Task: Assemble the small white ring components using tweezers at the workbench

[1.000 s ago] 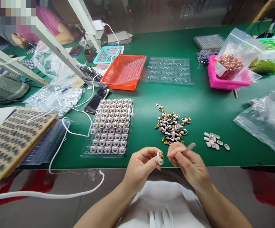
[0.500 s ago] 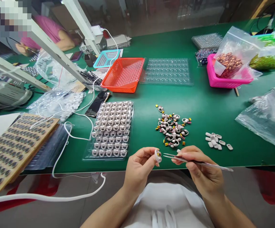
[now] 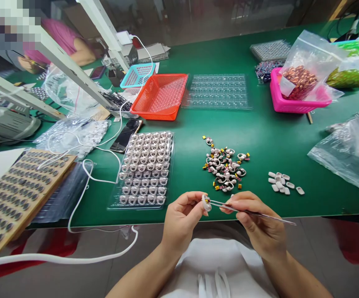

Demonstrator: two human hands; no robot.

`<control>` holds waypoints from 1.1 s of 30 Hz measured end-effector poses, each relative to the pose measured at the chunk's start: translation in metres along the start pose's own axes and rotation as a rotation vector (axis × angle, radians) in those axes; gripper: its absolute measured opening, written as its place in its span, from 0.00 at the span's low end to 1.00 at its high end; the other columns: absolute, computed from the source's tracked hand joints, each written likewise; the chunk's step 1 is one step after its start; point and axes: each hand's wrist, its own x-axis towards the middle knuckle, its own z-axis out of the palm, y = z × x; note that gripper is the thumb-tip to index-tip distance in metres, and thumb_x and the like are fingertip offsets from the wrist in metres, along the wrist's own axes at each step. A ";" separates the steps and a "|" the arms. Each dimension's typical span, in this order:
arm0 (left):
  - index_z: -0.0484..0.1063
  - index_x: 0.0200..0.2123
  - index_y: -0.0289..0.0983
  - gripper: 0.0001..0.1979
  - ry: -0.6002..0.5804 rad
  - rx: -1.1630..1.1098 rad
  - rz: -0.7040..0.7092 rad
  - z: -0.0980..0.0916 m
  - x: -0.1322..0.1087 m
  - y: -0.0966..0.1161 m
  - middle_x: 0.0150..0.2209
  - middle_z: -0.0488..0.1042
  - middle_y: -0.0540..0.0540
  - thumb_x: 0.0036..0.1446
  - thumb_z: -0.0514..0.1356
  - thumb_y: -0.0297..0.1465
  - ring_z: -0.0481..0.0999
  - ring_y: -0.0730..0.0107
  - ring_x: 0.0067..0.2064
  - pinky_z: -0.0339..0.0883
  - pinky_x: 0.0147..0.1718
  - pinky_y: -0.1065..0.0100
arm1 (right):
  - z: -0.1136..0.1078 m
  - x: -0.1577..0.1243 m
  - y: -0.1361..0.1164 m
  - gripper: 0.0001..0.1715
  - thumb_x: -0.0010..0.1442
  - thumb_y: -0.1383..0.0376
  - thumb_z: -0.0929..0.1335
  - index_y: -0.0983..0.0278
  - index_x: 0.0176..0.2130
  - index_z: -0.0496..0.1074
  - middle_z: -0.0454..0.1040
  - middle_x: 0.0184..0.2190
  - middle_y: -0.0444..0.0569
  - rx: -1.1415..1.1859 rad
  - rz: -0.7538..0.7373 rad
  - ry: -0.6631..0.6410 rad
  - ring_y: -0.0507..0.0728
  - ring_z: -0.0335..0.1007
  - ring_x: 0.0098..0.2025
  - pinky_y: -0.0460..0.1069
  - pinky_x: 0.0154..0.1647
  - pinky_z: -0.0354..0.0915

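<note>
Between thumb and fingers, my left hand (image 3: pixel 184 217) pinches a small pale ring-shaped part (image 3: pixel 206 204) with a bit of yellow and dark red inside. My right hand (image 3: pixel 258 221) is closed around metal tweezers (image 3: pixel 254 213), whose tips reach the inside of that part. Whether the tips grip anything is too small to tell. Just beyond my hands lies a heap of similar ring-shaped parts (image 3: pixel 225 165) with yellow tabs and thin wires. Small white caps (image 3: pixel 280 182) are scattered to the right of the heap.
At left, a clear tray (image 3: pixel 145 169) holds rows of pale parts, near a phone (image 3: pixel 126 135) and a white cable (image 3: pixel 103 181). A wooden board (image 3: pixel 24 190) stands further left. Behind are an orange basket (image 3: pixel 157 111), an empty-looking clear tray (image 3: pixel 218 91) and a pink basket (image 3: pixel 300 105). A co-worker's arm (image 3: pixel 83 54) shows at upper left.
My right hand has shifted slightly left, bringing the tweezer tips from just beside the ring-shaped part to its inside. My left hand stays nearly still.
</note>
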 end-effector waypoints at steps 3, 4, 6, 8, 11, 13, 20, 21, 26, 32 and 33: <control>0.81 0.36 0.35 0.09 -0.001 -0.002 0.002 0.000 0.000 0.000 0.29 0.79 0.47 0.53 0.71 0.34 0.75 0.73 0.29 0.71 0.31 0.73 | 0.001 0.000 0.001 0.16 0.68 0.71 0.67 0.57 0.52 0.76 0.76 0.44 0.54 0.008 -0.006 -0.001 0.62 0.75 0.46 0.58 0.43 0.80; 0.81 0.36 0.35 0.09 -0.002 -0.003 0.001 0.000 0.000 0.000 0.28 0.79 0.47 0.53 0.71 0.34 0.75 0.73 0.29 0.71 0.31 0.73 | 0.001 0.000 0.001 0.16 0.68 0.71 0.66 0.57 0.52 0.76 0.76 0.44 0.54 0.013 -0.008 0.003 0.61 0.75 0.46 0.58 0.42 0.80; 0.81 0.36 0.35 0.10 -0.001 -0.003 -0.001 0.000 0.000 0.000 0.28 0.79 0.47 0.53 0.71 0.34 0.75 0.72 0.29 0.71 0.31 0.72 | 0.002 0.000 0.002 0.16 0.68 0.70 0.66 0.56 0.52 0.76 0.76 0.44 0.54 0.020 -0.012 0.009 0.61 0.75 0.45 0.58 0.42 0.80; 0.81 0.36 0.35 0.10 0.003 -0.004 -0.005 -0.001 0.001 0.000 0.28 0.78 0.47 0.53 0.71 0.34 0.74 0.72 0.28 0.71 0.31 0.72 | 0.002 0.001 0.003 0.16 0.68 0.70 0.66 0.56 0.53 0.76 0.76 0.43 0.54 0.021 -0.017 0.015 0.62 0.75 0.45 0.58 0.42 0.79; 0.81 0.36 0.35 0.10 0.005 -0.011 -0.009 -0.001 0.001 -0.001 0.28 0.79 0.48 0.52 0.71 0.35 0.74 0.73 0.28 0.71 0.31 0.73 | 0.003 0.002 0.003 0.17 0.68 0.71 0.66 0.56 0.52 0.76 0.76 0.44 0.53 0.036 -0.012 0.015 0.61 0.75 0.45 0.57 0.42 0.79; 0.81 0.36 0.35 0.10 0.003 -0.013 -0.011 -0.001 0.001 -0.001 0.28 0.79 0.48 0.52 0.71 0.34 0.74 0.73 0.28 0.71 0.31 0.73 | 0.004 0.002 0.003 0.16 0.68 0.71 0.66 0.57 0.52 0.76 0.76 0.44 0.53 0.057 -0.004 0.014 0.61 0.75 0.45 0.57 0.43 0.78; 0.81 0.37 0.36 0.08 -0.017 -0.005 -0.011 -0.002 0.001 -0.002 0.28 0.79 0.49 0.54 0.70 0.33 0.75 0.74 0.29 0.70 0.32 0.74 | 0.007 0.002 0.005 0.16 0.69 0.71 0.66 0.56 0.51 0.76 0.75 0.43 0.53 0.108 0.000 0.013 0.60 0.76 0.44 0.58 0.44 0.78; 0.81 0.37 0.36 0.08 -0.016 -0.003 -0.015 -0.002 0.001 -0.002 0.28 0.79 0.49 0.54 0.70 0.33 0.75 0.74 0.29 0.70 0.32 0.74 | 0.006 0.002 0.005 0.16 0.69 0.71 0.66 0.56 0.51 0.76 0.75 0.43 0.53 0.111 -0.003 0.008 0.60 0.76 0.44 0.58 0.44 0.78; 0.82 0.34 0.35 0.09 -0.014 -0.027 -0.055 -0.002 0.002 0.000 0.29 0.79 0.47 0.50 0.72 0.33 0.74 0.74 0.27 0.70 0.30 0.73 | 0.000 0.006 0.005 0.15 0.69 0.70 0.65 0.56 0.50 0.77 0.77 0.41 0.52 0.069 -0.015 -0.021 0.60 0.76 0.42 0.57 0.39 0.79; 0.82 0.33 0.35 0.08 0.004 -0.066 -0.057 -0.004 0.003 0.005 0.28 0.78 0.48 0.50 0.72 0.32 0.73 0.75 0.26 0.68 0.28 0.74 | -0.010 0.010 0.001 0.15 0.69 0.70 0.65 0.57 0.52 0.75 0.80 0.39 0.52 -0.074 -0.091 -0.128 0.61 0.77 0.42 0.56 0.39 0.75; 0.82 0.33 0.35 0.07 0.012 -0.070 -0.051 -0.005 0.003 0.006 0.27 0.78 0.49 0.50 0.72 0.31 0.73 0.75 0.26 0.68 0.28 0.74 | -0.011 0.010 0.000 0.16 0.69 0.70 0.65 0.57 0.52 0.75 0.80 0.39 0.52 -0.086 -0.099 -0.134 0.61 0.77 0.42 0.57 0.40 0.75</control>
